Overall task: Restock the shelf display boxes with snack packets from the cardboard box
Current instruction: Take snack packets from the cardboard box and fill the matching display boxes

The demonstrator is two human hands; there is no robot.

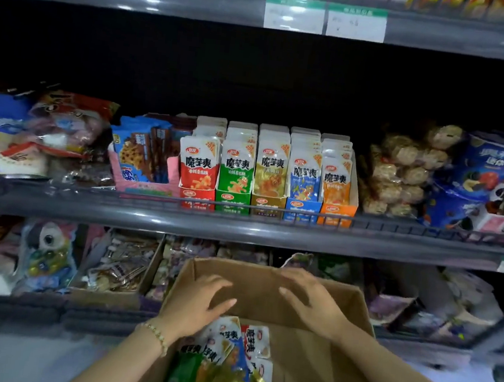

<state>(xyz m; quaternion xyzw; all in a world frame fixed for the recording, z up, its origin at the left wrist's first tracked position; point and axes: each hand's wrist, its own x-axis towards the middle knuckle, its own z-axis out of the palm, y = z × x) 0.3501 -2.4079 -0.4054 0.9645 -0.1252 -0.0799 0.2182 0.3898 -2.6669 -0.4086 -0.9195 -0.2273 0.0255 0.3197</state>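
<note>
Gold-braceleted left hand (197, 304): fingers spread, empty, just over the snack packets (225, 354).
Right hand (313, 304): open, empty, apart from the left.
Cardboard box (260, 286): bottom centre, packets heaped lower left.
Display boxes (266, 203): mid-frame, five look nearly full; little seems left.
Room: dark gap above them; shelf rail (241, 221) fronts them.

Mid-frame, side by side: five display boxes (266, 203), red, green, gold, blue, orange, packed with upright packets (199, 161). Lower centre: open cardboard box (265, 286), loose snack packets (225, 354) heaped inside at left
</note>
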